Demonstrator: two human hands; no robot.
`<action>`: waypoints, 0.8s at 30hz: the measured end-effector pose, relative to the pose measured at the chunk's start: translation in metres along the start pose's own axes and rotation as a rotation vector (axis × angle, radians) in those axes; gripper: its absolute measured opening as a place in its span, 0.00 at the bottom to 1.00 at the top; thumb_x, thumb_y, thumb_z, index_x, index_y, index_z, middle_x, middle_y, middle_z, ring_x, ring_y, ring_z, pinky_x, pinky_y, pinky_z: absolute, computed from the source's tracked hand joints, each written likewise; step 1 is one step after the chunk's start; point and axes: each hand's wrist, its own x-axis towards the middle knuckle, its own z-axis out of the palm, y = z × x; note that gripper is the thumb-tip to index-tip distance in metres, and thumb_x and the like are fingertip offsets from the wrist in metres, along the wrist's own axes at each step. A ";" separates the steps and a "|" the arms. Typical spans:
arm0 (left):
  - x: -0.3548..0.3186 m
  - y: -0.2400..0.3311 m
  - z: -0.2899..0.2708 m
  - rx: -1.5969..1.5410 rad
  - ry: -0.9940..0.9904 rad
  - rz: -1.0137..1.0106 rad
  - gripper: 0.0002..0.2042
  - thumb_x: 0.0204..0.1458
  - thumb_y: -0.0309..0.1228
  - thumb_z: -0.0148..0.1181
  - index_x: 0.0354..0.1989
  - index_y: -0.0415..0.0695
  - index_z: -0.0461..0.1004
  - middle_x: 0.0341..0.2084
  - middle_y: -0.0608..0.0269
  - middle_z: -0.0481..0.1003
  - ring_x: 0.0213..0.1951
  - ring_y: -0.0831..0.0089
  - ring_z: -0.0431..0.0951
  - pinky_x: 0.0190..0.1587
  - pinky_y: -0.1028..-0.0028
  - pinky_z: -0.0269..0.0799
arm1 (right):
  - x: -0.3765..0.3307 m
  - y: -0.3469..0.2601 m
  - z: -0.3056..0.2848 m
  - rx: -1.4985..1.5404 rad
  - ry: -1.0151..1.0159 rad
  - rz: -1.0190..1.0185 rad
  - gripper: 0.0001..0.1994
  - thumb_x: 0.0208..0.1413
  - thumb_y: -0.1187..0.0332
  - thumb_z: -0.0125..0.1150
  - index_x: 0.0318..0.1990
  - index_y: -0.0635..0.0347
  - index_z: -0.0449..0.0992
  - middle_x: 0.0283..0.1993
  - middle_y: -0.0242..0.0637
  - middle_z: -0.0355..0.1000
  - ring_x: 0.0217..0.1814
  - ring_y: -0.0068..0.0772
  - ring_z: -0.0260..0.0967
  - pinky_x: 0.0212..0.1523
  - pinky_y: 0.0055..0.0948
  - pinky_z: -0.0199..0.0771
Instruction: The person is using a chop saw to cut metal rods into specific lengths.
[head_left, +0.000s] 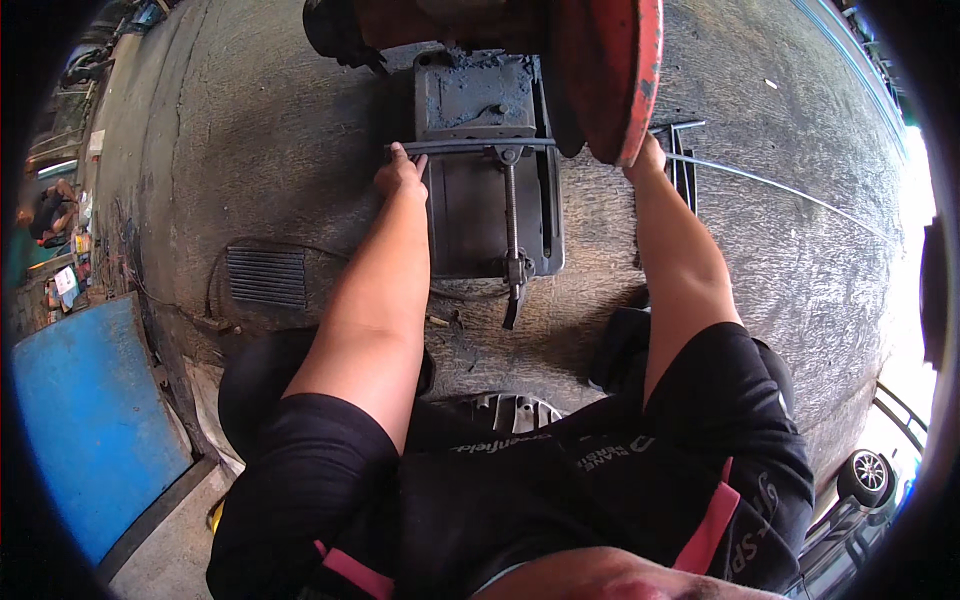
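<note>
Head view: looking down over a dark shirt (500,510) at what looks like a cut-off machine (465,220) on a rough floor (300,150).
Metal bar: the grey bar (465,146) lies crosswise over the machine's base, in front of its raised back plate; its right part passes behind the red guard (645,75).
Left hand: the left hand (402,178) pinches the bar's left end, fingers bent over it.
Right hand: the right hand (648,160) is partly hidden by the guard's lower edge; I cannot tell whether it grasps anything.
Clamp screw: the threaded screw (512,210) points at the bar, its head close against it. If it is loose, the bar could twist or slide under load.
Guard: with the right hand so near, a spinning disc or dropping head could injure it.
Long rod: a thin rod (790,188) stretches far right; unsupported weight or a knock there could lever the work askew.
</note>
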 end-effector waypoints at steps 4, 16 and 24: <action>0.003 -0.003 -0.001 -0.020 0.047 0.052 0.18 0.57 0.30 0.53 0.43 0.22 0.65 0.40 0.47 0.72 0.39 0.57 0.77 0.40 0.69 0.83 | 0.017 0.018 -0.006 -0.067 0.082 -0.021 0.09 0.48 0.74 0.59 0.34 0.70 0.68 0.29 0.43 0.68 0.26 0.33 0.67 0.23 0.30 0.70; 0.011 -0.003 -0.003 -0.057 0.076 0.045 0.16 0.56 0.25 0.54 0.50 0.27 0.65 0.44 0.42 0.70 0.39 0.54 0.77 0.38 0.66 0.84 | 0.025 0.023 0.000 0.307 0.036 0.093 0.07 0.49 0.73 0.55 0.34 0.68 0.69 0.27 0.45 0.67 0.23 0.38 0.68 0.23 0.33 0.72; 0.012 -0.003 -0.001 -0.038 0.043 0.034 0.17 0.57 0.27 0.54 0.46 0.22 0.63 0.40 0.45 0.72 0.40 0.58 0.77 0.40 0.65 0.83 | 0.008 0.008 0.010 0.312 0.068 0.092 0.06 0.50 0.73 0.55 0.33 0.67 0.68 0.27 0.43 0.66 0.22 0.37 0.66 0.22 0.32 0.72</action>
